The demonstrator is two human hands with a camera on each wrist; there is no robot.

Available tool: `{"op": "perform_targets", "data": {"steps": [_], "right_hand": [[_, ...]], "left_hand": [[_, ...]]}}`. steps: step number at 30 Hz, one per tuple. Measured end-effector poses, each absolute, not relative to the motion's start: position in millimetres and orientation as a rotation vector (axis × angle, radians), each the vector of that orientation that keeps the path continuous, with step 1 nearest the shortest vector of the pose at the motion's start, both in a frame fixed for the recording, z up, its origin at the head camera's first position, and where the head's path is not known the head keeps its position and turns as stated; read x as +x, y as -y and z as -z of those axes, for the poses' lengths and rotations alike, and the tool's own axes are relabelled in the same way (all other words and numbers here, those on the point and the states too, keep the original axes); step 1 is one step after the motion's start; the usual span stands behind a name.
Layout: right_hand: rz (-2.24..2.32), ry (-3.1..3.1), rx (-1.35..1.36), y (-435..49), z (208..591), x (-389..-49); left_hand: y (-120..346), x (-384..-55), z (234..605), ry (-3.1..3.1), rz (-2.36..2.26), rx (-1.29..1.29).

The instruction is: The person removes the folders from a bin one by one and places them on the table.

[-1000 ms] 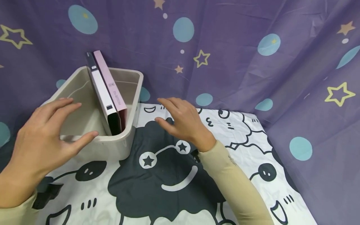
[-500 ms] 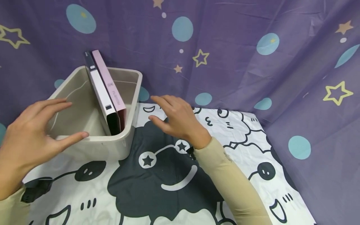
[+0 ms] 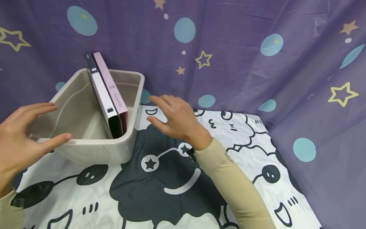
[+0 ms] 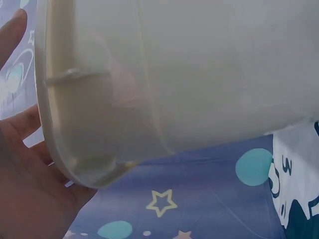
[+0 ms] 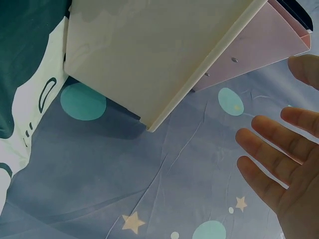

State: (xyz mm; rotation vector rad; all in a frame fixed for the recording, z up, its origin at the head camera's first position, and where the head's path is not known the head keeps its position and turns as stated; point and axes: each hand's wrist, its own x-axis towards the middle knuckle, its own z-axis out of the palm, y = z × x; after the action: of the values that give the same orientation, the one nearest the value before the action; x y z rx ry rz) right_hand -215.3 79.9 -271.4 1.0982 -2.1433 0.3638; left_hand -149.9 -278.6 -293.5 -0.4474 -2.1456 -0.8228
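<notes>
A beige plastic bin [image 3: 103, 152] stands at the left of the cloth in the head view. Two box files lean inside it, one with a white and dark spine [image 3: 100, 87] and one pink [image 3: 112, 84]. My left hand [image 3: 20, 138] is at the bin's left side, thumb and fingers spread over the rim corner; whether it touches cannot be told. My right hand [image 3: 180, 120] hovers to the right of the bin, fingers extended, apart from it and holding nothing. In the right wrist view the pink file [image 5: 244, 47] sticks out beyond the bin's rim.
A black and white cartoon-print cloth [image 3: 168, 178] covers the surface under the bin. Behind and at the right hangs a purple curtain [image 3: 228, 63] with stars and blue spots, close to the bin's back.
My left hand has moved left, from over the bin's front to its left side. The right hand has shifted slightly left toward the bin. Bin and files stay in place.
</notes>
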Motion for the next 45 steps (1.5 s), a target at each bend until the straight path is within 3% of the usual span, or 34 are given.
{"op": "perform_targets", "data": {"steps": [28, 45], "right_hand": [[-0.347, 2.181, 1.159, -48.8, 245.9, -220.8], [-0.385, 2.296, 1.163, -38.0, 230.7, -221.9]], "left_hand": [[295.9, -156.9, 315.9, 2.376, 0.98, -0.172], [315.6, -161.0, 332.2, 2.46, 1.189, -0.149]]}}
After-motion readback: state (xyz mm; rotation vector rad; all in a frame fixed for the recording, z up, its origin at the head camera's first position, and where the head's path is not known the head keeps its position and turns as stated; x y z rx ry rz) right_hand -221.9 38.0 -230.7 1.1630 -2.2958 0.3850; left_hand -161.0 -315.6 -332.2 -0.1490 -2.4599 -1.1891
